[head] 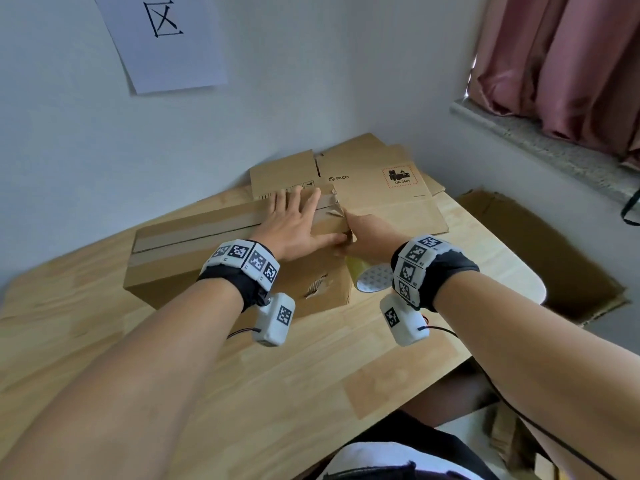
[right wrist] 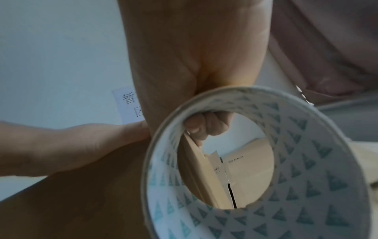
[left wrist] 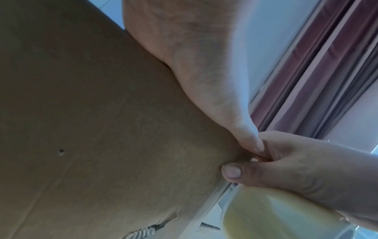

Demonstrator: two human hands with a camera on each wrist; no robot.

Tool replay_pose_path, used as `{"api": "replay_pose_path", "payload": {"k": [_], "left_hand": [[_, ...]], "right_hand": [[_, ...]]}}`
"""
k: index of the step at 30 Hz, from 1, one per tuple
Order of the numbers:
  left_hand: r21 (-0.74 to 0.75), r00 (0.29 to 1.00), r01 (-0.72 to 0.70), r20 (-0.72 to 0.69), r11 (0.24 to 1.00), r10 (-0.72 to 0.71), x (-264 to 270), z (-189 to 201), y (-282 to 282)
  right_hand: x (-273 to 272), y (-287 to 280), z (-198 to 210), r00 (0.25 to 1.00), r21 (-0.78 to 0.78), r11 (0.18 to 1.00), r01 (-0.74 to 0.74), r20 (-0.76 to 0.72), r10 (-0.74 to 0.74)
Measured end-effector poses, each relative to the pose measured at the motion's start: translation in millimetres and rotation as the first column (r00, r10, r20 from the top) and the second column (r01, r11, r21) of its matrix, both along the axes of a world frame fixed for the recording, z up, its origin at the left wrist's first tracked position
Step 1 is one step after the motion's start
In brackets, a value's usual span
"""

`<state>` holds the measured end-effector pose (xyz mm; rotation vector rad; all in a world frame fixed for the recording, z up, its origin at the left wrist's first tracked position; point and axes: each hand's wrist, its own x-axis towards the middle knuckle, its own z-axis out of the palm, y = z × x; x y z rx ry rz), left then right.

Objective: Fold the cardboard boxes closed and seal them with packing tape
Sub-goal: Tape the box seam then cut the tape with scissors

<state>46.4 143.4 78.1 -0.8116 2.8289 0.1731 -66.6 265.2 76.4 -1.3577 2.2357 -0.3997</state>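
The closed cardboard box point(head: 239, 258) sits on the wooden desk point(head: 242, 375), its top flaps folded shut with a strip of packing tape point(head: 207, 227) running along the centre seam toward the right end. The left hand point(head: 298, 226) lies flat on the top, fingers straight and spread, pressing the strip down near that end; its thumb reaches to the corner. The right hand point(head: 363, 237) meets it there, fingers curled round the roll of packing tape point(right wrist: 255, 169), which hangs below the box edge, its printed core point(head: 375, 277) visible in the head view.

The step looks like ending the strip over the right edge. To do it well, the flat palm should keep firm pressure close to the edge so the laid tape does not lift, while the roll is drawn down taut over the side before tearing. The tape already looks crumpled at the far corner point(head: 334, 209), so slack invites more wrinkles.

Behind lies a flattened PICO carton point(head: 374, 188); a paper sign point(head: 162, 39) hangs on the wall.
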Motion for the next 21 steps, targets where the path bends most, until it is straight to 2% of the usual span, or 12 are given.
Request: {"api": "replay_pose_path", "payload": {"k": [6,10,13,21], "left_hand": [[-0.029,1.0,0.009,-0.001,1.0,-0.009,-1.5,2.1,2.2],[-0.056,0.999,-0.002,-0.032,0.998,0.001,0.8,0.6,3.1],[-0.073,0.999,-0.008,-0.044,0.997,0.005,1.4,0.1,3.4],[-0.115,0.999,-0.008,-0.054,0.993,0.002,-2.8,-0.6,0.5]], "right_hand": [[1.4,2.0,2.9,1.0,0.012,1.0,0.008,-0.025,-0.008],[-5.9,11.3,-1.6,0.999,-0.059,0.998,-0.016,0.042,0.018],[-16.0,17.8,-1.0,0.996,-0.045,0.997,-0.064,0.062,0.067],[-27.9,18.4,9.8,0.995,-0.094,0.99,-0.104,-0.011,0.103]]}}
